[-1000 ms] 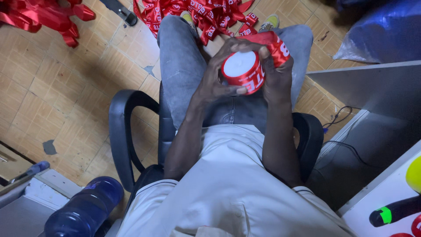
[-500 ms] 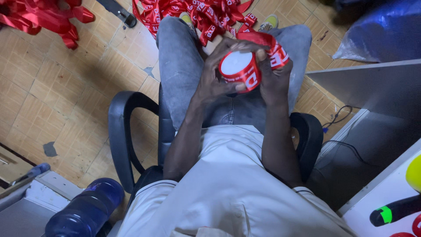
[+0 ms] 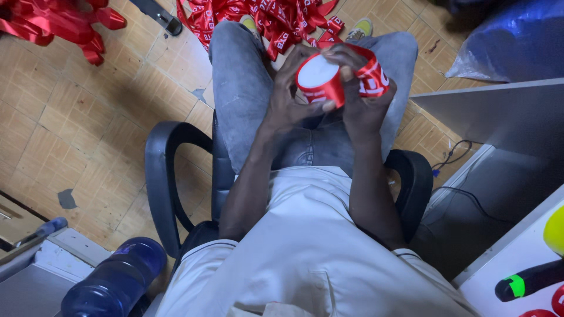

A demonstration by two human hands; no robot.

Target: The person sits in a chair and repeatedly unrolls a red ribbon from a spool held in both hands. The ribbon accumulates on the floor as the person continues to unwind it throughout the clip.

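I hold the red ribbon roll (image 3: 319,82) above my lap: left hand (image 3: 288,100) fingers clamped around it, right hand (image 3: 361,97) apparently closed on the loose ribbon strip (image 3: 373,76), partly hidden.

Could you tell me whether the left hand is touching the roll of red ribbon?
Touching. The head view shows the left hand wrapped around the roll of red ribbon, fingers pressed against its side.
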